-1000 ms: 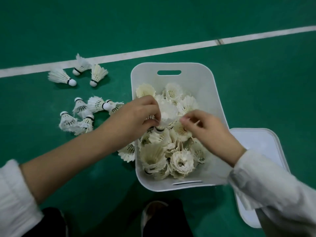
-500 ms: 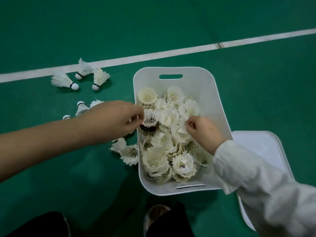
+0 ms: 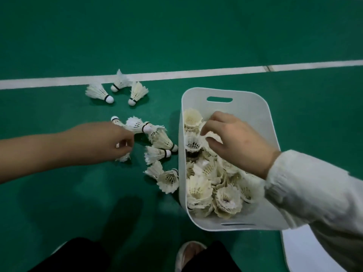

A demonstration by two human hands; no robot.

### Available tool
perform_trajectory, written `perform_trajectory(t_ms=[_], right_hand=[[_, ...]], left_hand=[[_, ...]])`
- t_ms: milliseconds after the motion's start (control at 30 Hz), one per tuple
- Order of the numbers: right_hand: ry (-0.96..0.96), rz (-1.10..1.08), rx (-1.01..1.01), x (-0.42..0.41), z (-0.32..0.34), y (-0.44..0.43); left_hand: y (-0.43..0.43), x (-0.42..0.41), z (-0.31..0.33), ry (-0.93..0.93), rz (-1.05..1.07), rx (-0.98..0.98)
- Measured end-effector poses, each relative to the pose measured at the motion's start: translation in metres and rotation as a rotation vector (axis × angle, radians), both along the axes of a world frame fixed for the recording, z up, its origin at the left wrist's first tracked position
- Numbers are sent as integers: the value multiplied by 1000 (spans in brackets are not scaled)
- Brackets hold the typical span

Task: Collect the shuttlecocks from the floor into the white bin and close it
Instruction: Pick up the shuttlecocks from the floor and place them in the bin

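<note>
The white bin (image 3: 253, 107) stands on the green floor, filled with several shuttlecocks (image 3: 225, 199). My right hand (image 3: 235, 142) is over the bin's far half, fingers spread and curved down onto the pile. My left hand (image 3: 115, 142) is low over the floor left of the bin, fingers curled around a shuttlecock (image 3: 123, 158) whose feathers poke out beneath it. A loose cluster of shuttlecocks (image 3: 159, 140) lies between that hand and the bin wall. Three more shuttlecocks (image 3: 98, 93) lie by the white line.
The bin's white lid (image 3: 306, 252) lies flat on the floor at the lower right, partly under my right sleeve. A white court line (image 3: 196, 74) runs across behind the bin. My shoe (image 3: 188, 252) and dark trouser legs fill the bottom edge.
My left hand has left the bin and gone left, down to the shuttlecocks on the floor. My right hand has moved from the bin's middle toward its far end.
</note>
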State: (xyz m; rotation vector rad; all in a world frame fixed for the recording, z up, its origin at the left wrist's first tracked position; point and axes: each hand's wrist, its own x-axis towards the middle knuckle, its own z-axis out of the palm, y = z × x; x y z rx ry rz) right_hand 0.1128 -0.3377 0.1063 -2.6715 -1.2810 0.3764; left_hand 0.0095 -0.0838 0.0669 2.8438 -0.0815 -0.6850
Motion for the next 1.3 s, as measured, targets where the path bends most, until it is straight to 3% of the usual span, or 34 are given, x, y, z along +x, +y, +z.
perform_trajectory(t_ms=[133,267,433,533,600,800,1000,1167,1300], right_hand=[[66,146,-44,-14,-17,58],[165,142,-180,-22,-64,111],[217,142,-249,-26,-118,153],[167,114,-219,-18,-132,173],[108,89,-221,-11,-136,185],[159,115,-170,1,-158,222],[19,151,-344,-2,-178,248],[-97,94,-163,2,-168,250],[87,-102,159,3,-136,240]], left_hand=[[48,-25,-34,-6,191,37],[76,-36,-71,-50,357,35],[76,-34,-114,-183,347,-54],[75,-29,-135,-277,283,35],[82,-25,-147,-259,352,43],[100,-35,-170,-202,472,-192],[105,-53,-164,-258,622,-329],[111,-60,-148,-277,712,-291],[110,-61,-125,-300,710,-317]])
